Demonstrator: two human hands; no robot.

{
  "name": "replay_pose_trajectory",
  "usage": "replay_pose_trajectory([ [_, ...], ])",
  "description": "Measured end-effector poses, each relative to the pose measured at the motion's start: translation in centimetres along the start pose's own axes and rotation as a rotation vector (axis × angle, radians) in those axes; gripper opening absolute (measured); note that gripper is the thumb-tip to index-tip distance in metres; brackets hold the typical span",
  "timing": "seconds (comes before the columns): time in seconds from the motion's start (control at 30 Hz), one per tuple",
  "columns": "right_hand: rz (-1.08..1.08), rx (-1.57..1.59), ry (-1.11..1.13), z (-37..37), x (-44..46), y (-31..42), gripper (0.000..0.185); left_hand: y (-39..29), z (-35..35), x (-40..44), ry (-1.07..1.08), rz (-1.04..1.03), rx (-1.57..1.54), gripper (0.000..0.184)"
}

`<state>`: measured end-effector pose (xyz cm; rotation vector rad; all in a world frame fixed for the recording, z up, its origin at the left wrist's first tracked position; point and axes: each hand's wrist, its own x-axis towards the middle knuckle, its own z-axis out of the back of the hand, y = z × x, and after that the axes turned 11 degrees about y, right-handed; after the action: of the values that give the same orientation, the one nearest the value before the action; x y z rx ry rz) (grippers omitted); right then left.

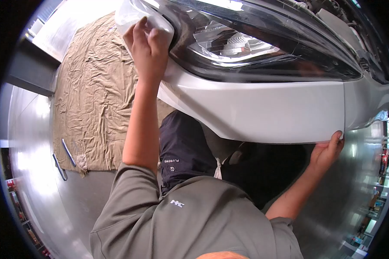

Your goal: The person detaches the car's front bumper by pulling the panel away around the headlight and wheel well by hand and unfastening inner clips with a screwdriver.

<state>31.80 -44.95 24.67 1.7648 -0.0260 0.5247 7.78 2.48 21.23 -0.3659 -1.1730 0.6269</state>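
A white car bumper [263, 110] spans the upper middle of the view, below a headlight [242, 45] with a dark surround. My left hand [149, 47] is on the bumper's front part at the upper left, fingers bent against the white surface beside a dark opening. At the bumper's lower right corner, my right hand [326, 152] grips the edge, thumb on the outer face and fingers partly hidden beneath. A narrow seam separates the bumper from the white fender [363, 99]. Whether the bumper is fastened there cannot be seen.
A wrinkled tan cloth [95, 95] covers the floor at left, with thin blue-edged strips [68, 152] at its lower corner. A dark grey beam [32, 67] juts in from the left. Engine bay parts [333, 17] show at upper right, and shelves with goods [376, 203] at far right.
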Motion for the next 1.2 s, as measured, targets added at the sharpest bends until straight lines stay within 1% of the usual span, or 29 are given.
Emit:
replay_pose_trajectory([
  [0.1,0.006,0.004,0.004,0.1,-0.2,-0.3,0.094,-2.0,3.0,-3.4,0.084,0.023,-0.175,0.051],
  [0.13,-0.001,0.001,-0.008,-0.1,-0.4,-0.1,0.094,-1.1,3.3,-4.7,0.095,0.006,-0.112,0.052],
  [0.17,-0.004,0.001,-0.022,-0.2,-0.4,-0.1,0.093,-0.7,3.2,-5.7,0.079,0.024,-0.165,0.053],
  [0.23,0.005,0.021,0.004,-0.1,-0.4,0.0,0.091,-0.9,1.8,-4.4,0.252,-0.125,0.056,0.057],
  [0.3,-0.002,0.019,0.027,0.2,-0.4,-0.2,0.089,-2.7,1.4,-3.8,0.317,-0.093,-0.090,0.066],
  [0.37,0.012,0.007,0.020,0.5,-0.2,-0.4,0.086,-2.5,1.1,-3.7,0.329,-0.117,-0.096,0.068],
  [0.4,-0.017,-0.019,0.000,0.7,-0.5,-0.2,0.085,-2.2,1.3,-4.0,0.347,-0.121,-0.093,0.068],
  [0.43,-0.044,-0.042,-0.016,0.8,-0.6,-0.1,0.084,-2.0,1.2,-3.9,0.341,-0.179,-0.080,0.071],
  [0.47,-0.055,-0.058,-0.033,0.7,-0.4,-0.1,0.083,-2.2,1.0,-3.9,0.279,-0.193,-0.068,0.070],
  [0.53,-0.012,-0.077,0.017,0.9,-0.2,-0.2,0.081,-3.6,1.4,-4.6,0.175,-0.135,-0.184,0.067],
  [0.57,-0.006,-0.079,0.028,1.2,-0.2,-0.4,0.080,-2.4,0.5,-5.5,0.122,-0.053,-0.247,0.065],
  [0.6,0.001,-0.082,0.038,1.4,-0.1,-0.6,0.080,-3.7,1.0,-5.4,0.087,-0.012,-0.237,0.062],
  [0.67,-0.021,-0.111,0.000,1.9,-0.3,-0.7,0.083,-3.1,0.2,-6.2,0.018,0.132,-0.420,0.055],
  [0.73,-0.025,-0.121,0.004,2.1,-0.3,-0.8,0.084,-3.2,0.4,-6.4,-0.032,0.102,-0.465,0.051],
  [0.77,-0.009,-0.165,-0.042,1.9,-0.3,-1.0,0.085,-2.5,0.3,-6.8,-0.021,0.109,-0.486,0.049],
  [0.8,-0.001,-0.165,-0.027,1.9,-0.3,-1.0,0.084,-1.7,0.2,-7.3,-0.010,0.116,-0.507,0.048],
  [0.87,0.015,-0.172,0.005,2.3,-0.2,-1.1,0.083,-0.3,1.0,-8.2,0.065,-0.022,-0.255,0.049],
  [0.9,0.021,-0.156,-0.010,2.2,0.0,-1.2,0.076,0.2,1.3,-8.8,0.087,-0.046,-0.167,0.051],
  [0.93,0.021,-0.154,0.002,2.7,0.2,-1.4,0.073,0.6,1.3,-9.2,0.094,-0.093,-0.104,0.051],
  [0.97,0.022,-0.152,0.010,3.5,0.2,-1.7,0.070,1.0,1.3,-9.3,0.091,-0.100,-0.097,0.051],
  [1.1,0.061,-0.156,0.075,2.5,0.0,-1.1,0.063,1.5,1.0,-9.6,0.062,-0.124,-0.111,0.052],
  [1.2,0.063,-0.170,0.114,3.5,0.5,-1.3,0.064,1.5,0.9,-9.6,0.059,-0.135,-0.089,0.052],
])
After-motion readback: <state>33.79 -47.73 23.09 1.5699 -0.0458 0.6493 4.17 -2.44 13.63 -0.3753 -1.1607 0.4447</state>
